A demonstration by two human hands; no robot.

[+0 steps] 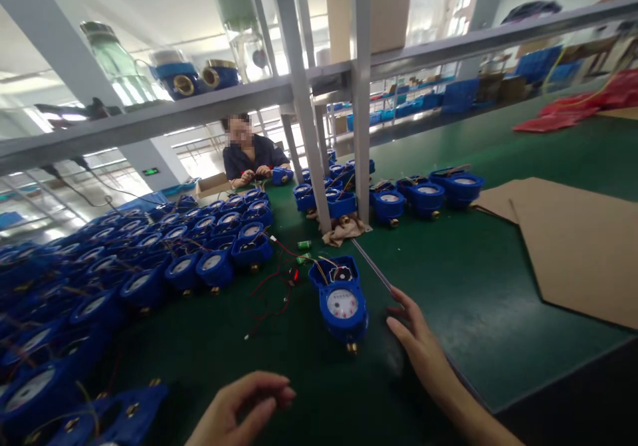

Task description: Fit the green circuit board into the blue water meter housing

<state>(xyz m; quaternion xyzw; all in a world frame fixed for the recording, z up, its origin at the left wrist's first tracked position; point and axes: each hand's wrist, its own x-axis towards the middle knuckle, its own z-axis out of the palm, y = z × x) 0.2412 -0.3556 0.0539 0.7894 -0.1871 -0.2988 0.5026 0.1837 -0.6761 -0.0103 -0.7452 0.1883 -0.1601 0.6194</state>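
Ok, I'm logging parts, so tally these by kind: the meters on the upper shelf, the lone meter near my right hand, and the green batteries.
Blue meters on the upper shelf: 2
Lone blue meter near your right hand: 1
Green batteries: 2
Total: 5

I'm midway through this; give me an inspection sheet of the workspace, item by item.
Surface: green tabletop, glossy, with reflections.
Job's things: one blue meter, dial up, in the middle; rows of more meters at left.
Clutter: crumpled cloth at the shelf posts, two small green cylinders, cardboard at right.
Left hand: fingers curled, holding nothing.
Right hand: beside the nearest meter, index fingertip at a thin strip; grip unclear.
Cables: loose thin wires left of that meter, beside a red light.
Surroundings: shelf above; a person opposite, hands by a blue meter.
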